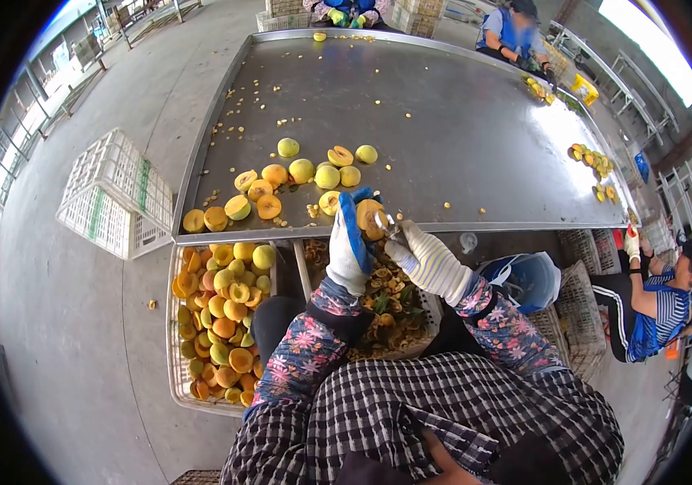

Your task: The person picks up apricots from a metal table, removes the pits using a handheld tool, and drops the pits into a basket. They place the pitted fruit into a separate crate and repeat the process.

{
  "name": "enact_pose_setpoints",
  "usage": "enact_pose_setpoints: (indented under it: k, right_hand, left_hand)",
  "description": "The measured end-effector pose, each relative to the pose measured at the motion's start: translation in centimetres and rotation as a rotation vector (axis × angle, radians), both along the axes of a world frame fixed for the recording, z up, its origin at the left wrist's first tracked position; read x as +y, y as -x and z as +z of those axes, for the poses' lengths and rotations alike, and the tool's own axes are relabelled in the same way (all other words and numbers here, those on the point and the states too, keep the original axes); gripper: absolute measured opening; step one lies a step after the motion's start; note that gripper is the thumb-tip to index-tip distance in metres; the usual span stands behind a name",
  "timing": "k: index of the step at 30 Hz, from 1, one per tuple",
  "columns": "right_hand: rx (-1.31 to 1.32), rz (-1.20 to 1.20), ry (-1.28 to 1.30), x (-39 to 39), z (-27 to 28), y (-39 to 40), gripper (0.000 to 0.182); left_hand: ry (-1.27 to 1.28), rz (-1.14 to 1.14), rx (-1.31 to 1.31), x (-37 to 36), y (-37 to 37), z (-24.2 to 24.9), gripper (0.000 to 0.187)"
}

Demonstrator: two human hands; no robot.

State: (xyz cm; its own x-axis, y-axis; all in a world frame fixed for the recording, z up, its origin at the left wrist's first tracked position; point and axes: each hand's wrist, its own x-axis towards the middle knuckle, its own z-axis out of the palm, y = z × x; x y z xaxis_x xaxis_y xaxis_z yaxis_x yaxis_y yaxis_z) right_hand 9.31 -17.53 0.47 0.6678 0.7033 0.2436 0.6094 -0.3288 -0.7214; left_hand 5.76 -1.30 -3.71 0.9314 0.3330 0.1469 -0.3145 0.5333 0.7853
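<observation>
Head view: left hand [349, 246] cups peach half [368, 218]; right hand [427, 260] beside.

Hidden, cropped and too small to read

The right hand [429, 260] hides most of its small tool, only a tip showing against the fruit half [369, 217]. The crate of scraps [386, 303] lies half behind both forearms. Far pieces on the tabletop [443, 121] are too tiny to identify; a seated co-worker [657, 303] is cropped at the edge.

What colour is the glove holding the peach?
White with a blue palm side: the left hand wears it, gripping the peach half. Head view shows it best.
</observation>
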Motion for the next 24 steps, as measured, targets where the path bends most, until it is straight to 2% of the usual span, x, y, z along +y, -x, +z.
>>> enact_pose_setpoints:
  k: [3,6,7,9,10,11,14,16,17,18,20,21,22,24]
  right_hand:
    - [-0.208,-0.016,0.236,-0.1,2.2,0.8,0.037]
    - [-0.291,0.008,0.285,0.0,1.7,0.6,0.038]
    - [-0.304,0.024,0.278,0.0,1.4,0.5,0.038]
    - [-0.085,0.036,0.049,0.5,1.3,0.5,0.039]
    - [0.026,0.043,-0.063,0.9,1.7,0.5,0.04]
    - [0.101,-0.001,-0.023,1.0,2.5,0.6,0.044]
    - [0.057,-0.127,0.035,1.8,3.3,0.2,0.045]
    - [0.11,-0.114,0.024,2.1,2.1,-1.0,0.046]
    - [0.154,-0.087,-0.004,2.1,1.2,-1.6,0.045]
    - [0.198,-0.057,-0.031,2.2,0.2,-2.0,0.045]
    - [0.458,-0.013,-0.193,2.4,-0.2,-1.8,0.04]
    - [0.615,-0.002,-0.291,2.6,0.7,-1.2,0.039]
    - [0.772,0.007,-0.391,2.7,1.3,-0.8,0.037]
    - [0.751,0.054,-0.373,2.3,0.8,-1.1,0.032]
  left_hand:
    - [0.167,-0.036,0.052,-0.3,0.7,2.0,0.054]
    - [-0.221,0.028,-0.015,0.5,0.8,0.6,0.054]
    - [-0.121,0.004,0.023,0.5,1.0,1.1,0.054]
    - [0.078,-0.043,0.092,0.5,1.2,2.4,0.054]
    - [0.011,-0.009,0.093,0.4,1.3,2.9,0.057]
    - [-0.054,0.023,0.095,0.2,1.5,3.4,0.06]
    - [-0.2,0.051,0.033,-0.5,2.3,4.6,0.06]
    - [0.061,-0.143,0.023,-0.7,1.3,3.3,0.059]
    - [0.113,-0.18,0.006,-0.6,1.4,3.4,0.053]
    - [-0.024,-0.13,0.007,-0.4,1.4,3.1,0.048]
    - [-0.293,-0.025,0.012,-0.1,1.4,1.6,0.039]
    - [0.005,-0.097,-0.005,-0.3,0.3,0.2,0.038]
    - [-0.17,-0.05,-0.034,-0.1,0.5,0.4,0.037]
    - [-0.519,0.042,-0.09,0.4,0.9,1.0,0.036]
